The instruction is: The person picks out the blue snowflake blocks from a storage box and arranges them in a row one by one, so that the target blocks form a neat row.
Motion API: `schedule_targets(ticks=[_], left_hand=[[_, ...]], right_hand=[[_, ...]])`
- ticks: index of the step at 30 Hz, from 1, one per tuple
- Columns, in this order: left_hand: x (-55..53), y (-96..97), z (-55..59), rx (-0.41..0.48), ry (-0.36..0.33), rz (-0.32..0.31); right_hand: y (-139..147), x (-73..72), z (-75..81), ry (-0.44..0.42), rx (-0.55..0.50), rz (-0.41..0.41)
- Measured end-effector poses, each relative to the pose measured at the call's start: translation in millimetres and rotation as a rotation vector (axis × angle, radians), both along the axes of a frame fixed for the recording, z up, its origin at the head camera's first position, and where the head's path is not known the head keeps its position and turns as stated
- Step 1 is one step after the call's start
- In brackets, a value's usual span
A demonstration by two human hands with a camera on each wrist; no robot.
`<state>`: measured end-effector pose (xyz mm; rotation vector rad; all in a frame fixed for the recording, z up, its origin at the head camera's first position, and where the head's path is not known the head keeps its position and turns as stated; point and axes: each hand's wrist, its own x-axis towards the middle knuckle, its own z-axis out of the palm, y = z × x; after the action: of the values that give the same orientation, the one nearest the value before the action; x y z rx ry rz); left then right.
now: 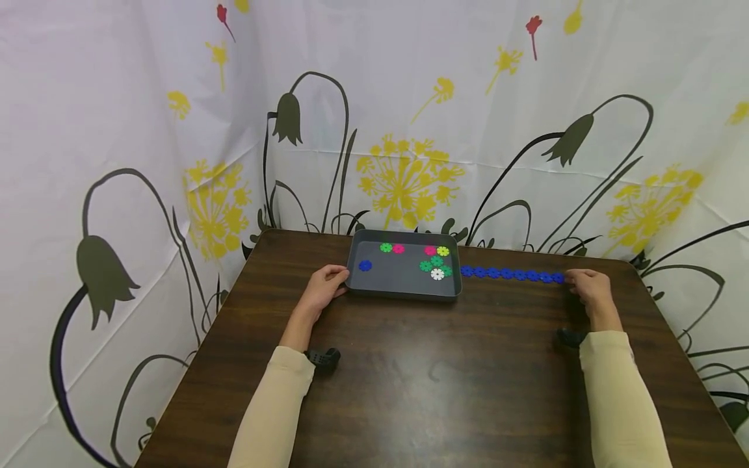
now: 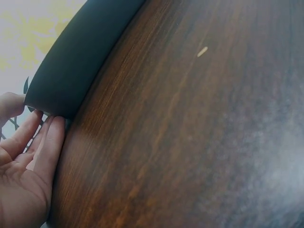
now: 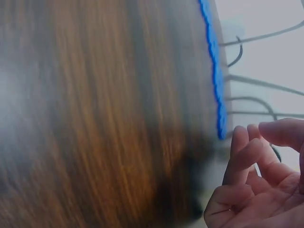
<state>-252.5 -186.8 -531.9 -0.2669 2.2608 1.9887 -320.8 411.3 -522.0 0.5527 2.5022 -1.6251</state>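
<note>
A shallow dark grey tray (image 1: 386, 294) lies near the back edge of the table. My left hand (image 1: 325, 286) holds its near left corner, thumb at the rim and fingers against the side wall (image 2: 61, 61). To the tray's right, a straight chain of blue interlocking snowflake discs (image 1: 506, 273) runs along the table. My right hand (image 1: 590, 288) is at the chain's right end, with thumb and fingers bent. In the right wrist view, the chain (image 3: 216, 80) ends just short of the fingertips (image 3: 240, 135), and nothing shows between them.
Inside the tray are a lone blue disc (image 1: 365, 265) and several loose green, pink, yellow and white discs (image 1: 437, 274). A patterned white curtain (image 1: 409, 97) hangs behind the brown wooden table (image 1: 433, 377). A small pale mark (image 2: 202, 51) shows on the tabletop.
</note>
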Motion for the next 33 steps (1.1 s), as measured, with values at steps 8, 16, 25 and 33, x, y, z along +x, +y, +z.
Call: schedule_targets(ticks=[8,16,25,33], left_hand=[[1.7,-2.2,0.6,0.025,-0.003,-0.002],[3.1,-3.3,-3.8,0.023,-0.021,-0.001],[3.1,-4.2,-4.7,0.019,0.011,-0.001],[3.2,-2.5,-0.7,0.025,0.008,-0.010]], right_hand=[[-39,-7.1,4.6,0.122,0.121,0.153],[-96,-17.0,26.0,0.209,0.242,0.365],[-163,-32.7,57.6,0.313,0.385,0.506],[-209,-38.3,75.1,0.332,0.381,0.608]])
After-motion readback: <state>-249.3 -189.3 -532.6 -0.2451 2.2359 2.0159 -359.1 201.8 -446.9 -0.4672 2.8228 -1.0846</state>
